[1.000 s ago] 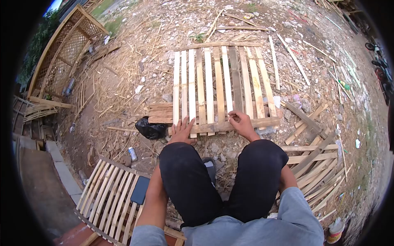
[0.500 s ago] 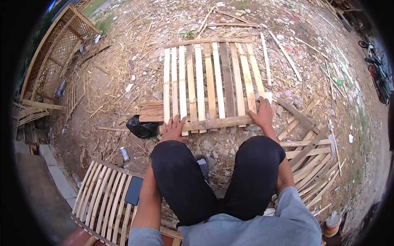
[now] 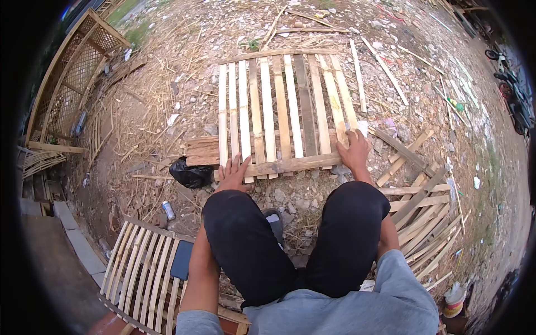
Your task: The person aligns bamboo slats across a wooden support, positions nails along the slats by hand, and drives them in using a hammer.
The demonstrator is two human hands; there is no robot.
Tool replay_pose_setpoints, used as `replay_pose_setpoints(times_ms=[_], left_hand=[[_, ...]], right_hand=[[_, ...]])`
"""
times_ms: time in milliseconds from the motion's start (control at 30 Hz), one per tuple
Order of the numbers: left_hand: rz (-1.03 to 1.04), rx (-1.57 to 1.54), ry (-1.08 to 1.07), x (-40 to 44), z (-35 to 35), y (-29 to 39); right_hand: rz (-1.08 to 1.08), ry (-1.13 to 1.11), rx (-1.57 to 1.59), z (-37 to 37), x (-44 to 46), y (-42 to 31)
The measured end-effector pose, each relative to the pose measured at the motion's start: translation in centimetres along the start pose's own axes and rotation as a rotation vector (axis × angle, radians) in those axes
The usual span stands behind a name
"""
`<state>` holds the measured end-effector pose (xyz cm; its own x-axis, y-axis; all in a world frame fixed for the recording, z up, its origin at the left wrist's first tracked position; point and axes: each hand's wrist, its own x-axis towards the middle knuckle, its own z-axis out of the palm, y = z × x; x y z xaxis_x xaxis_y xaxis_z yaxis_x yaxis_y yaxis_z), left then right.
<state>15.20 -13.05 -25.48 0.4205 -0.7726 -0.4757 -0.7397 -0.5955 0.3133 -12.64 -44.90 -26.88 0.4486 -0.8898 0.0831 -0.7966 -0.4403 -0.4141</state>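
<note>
A panel of pale wooden slats [image 3: 282,111] lies in front of my knees, its slats joined by a near rail [image 3: 293,165] and a far rail [image 3: 268,54]. My left hand [image 3: 233,174] rests with spread fingers on the left end of the near rail and the slat ends there. At the panel's right near corner, my right hand [image 3: 355,152] lies over the rightmost slat's end, thumb apart from the fingers. Neither hand visibly wraps round the wood. A reddish-brown timber block [image 3: 201,151] sits under the panel's near left side.
A second slatted panel [image 3: 137,268] lies lower left with a dark phone-like slab [image 3: 181,260] on it. A black plastic bag [image 3: 191,174] and a can [image 3: 168,210] lie nearby. Loose slats [image 3: 427,234] pile up at right. Lattice frame [image 3: 72,84] stands upper left.
The whole view has shifted slightly. Both hands stay on the same corners of the panel.
</note>
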Motion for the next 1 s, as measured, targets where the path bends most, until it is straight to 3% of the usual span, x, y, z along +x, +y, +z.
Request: replay_pose_setpoints(times_ms=[200,700,1000], left_hand=[[0.003,-0.011,0.007,-0.1,0.0,0.0],[-0.009,-0.003,-0.014,-0.2,-0.4,0.3],[0.003,-0.023,0.000,-0.2,-0.2,0.1]], right_hand=[[-0.089,0.178,0.109,1.2,0.0,1.3],[0.014,0.074,0.033,0.5,0.2,0.0],[0.173,-0.340,-0.238,-2.4,0.9,-4.7]])
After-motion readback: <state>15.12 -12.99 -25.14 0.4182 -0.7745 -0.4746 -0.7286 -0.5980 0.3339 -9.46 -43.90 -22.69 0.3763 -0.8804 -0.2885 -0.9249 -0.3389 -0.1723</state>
